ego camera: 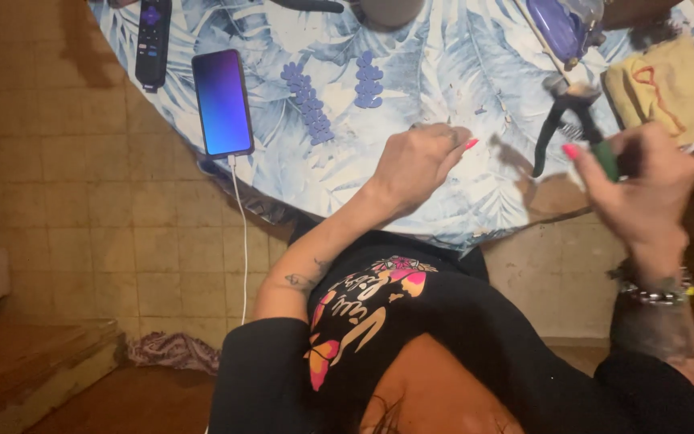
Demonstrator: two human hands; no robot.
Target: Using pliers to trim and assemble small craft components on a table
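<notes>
Tiled floor runs under a round desk (443,72) with a blue leaf cloth. Her right hand (644,189) is closed around pliers (576,120) with one green handle, up at two o'clock over the desk edge. Her left hand (419,165) rests on the cloth with fingers curled; I cannot tell if it holds anything. Off at ten o'clock lie a phone (222,103) on its white cable, a black remote (153,40) and two blue bead strips (308,103).
</notes>
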